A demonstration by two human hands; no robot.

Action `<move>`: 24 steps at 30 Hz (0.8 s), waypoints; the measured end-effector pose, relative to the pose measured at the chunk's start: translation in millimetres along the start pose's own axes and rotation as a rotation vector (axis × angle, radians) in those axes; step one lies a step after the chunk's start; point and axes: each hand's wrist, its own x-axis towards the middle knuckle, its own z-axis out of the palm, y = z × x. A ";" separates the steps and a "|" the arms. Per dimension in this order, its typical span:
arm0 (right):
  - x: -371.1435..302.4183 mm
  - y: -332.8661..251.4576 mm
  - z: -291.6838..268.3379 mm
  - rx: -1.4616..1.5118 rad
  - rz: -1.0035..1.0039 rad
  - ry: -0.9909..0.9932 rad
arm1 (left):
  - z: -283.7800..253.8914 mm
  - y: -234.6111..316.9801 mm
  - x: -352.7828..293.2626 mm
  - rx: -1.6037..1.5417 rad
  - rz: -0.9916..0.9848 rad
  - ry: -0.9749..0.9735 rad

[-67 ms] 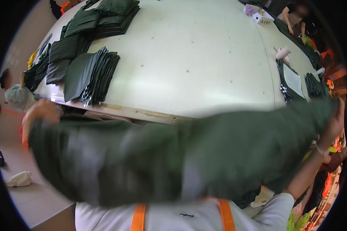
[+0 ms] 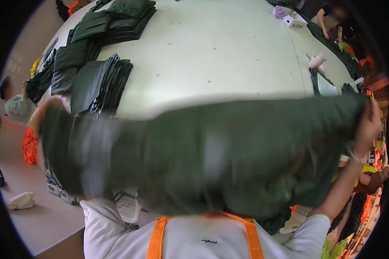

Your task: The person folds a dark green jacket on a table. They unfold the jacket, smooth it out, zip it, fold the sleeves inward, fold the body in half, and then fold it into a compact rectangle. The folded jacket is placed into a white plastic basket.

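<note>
1. Right now the person's left hand has its grip clamped on one end of a dark green cloth, and the right hand is closed the same way on the other end.
2. Between the two grips the cloth is stretched wide in the air, blurred with motion, hanging in front of the person's chest and above the near edge of the worktop.
3. Only a little of the left hand shows past the cloth's corner; the fingers themselves are hidden by the fabric.
4. Just beyond the left grip, on the pale worktop, lies a fanned stack of folded dark pieces, with more folded dark pieces further off along that side.
5. Beyond the right grip lie a dark strip of fabric, a pale roll and a small white box toward the far corner.
6. Another person stands at that far corner, well apart from the right grip.
7. Below the left grip, on the floor, are an orange bundle and a white cloth.
8. Near the left grip, off the worktop's edge, a second person is bent low.
</note>
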 end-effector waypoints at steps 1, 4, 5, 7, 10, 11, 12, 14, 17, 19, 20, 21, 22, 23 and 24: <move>-7.1 11.8 49.1 0.023 0.044 -0.094 | 43.7 -4.7 22.1 0.091 -0.157 0.112; -46.0 55.9 126.8 0.041 0.327 -0.420 | 153.1 -36.2 91.8 0.258 -0.385 0.158; -57.8 72.2 157.4 0.116 0.339 -0.450 | 171.0 -66.2 102.8 0.326 -0.419 0.037; -97.1 67.5 215.7 0.091 0.474 -0.673 | 227.4 -87.4 117.5 0.545 -0.533 0.022; -177.4 88.1 299.5 0.016 0.592 -0.862 | 329.5 -153.5 113.6 0.547 -0.685 -0.118; -199.7 96.8 331.3 0.011 0.643 -0.941 | 364.5 -174.3 115.9 0.568 -0.741 -0.186; -214.8 101.9 356.4 0.005 0.659 -1.004 | 393.0 -192.4 114.8 0.625 -0.781 -0.231; -243.6 98.4 368.8 -0.038 0.656 -1.103 | 413.4 -196.9 104.4 0.678 -0.831 -0.339; -259.3 93.9 367.6 -0.014 0.643 -1.049 | 433.9 -199.2 83.6 0.728 -0.824 -0.264; -272.4 94.1 368.9 0.040 0.579 -0.838 | 447.3 -212.1 71.4 0.712 -0.652 -0.081; -272.0 94.9 369.1 0.049 0.595 -0.826 | 451.5 -216.9 73.5 0.715 -0.639 -0.021; -272.3 94.9 367.6 0.059 0.611 -0.813 | 454.2 -222.6 75.3 0.718 -0.624 0.038; -266.4 96.3 362.1 0.071 0.628 -0.835 | 451.7 -221.2 79.4 0.685 -0.654 -0.035; -259.9 97.1 357.5 0.082 0.645 -0.856 | 448.4 -219.2 81.5 0.731 -0.626 -0.037; -254.0 95.8 348.4 0.094 0.665 -0.878 | 443.6 -216.5 82.6 0.777 -0.597 -0.041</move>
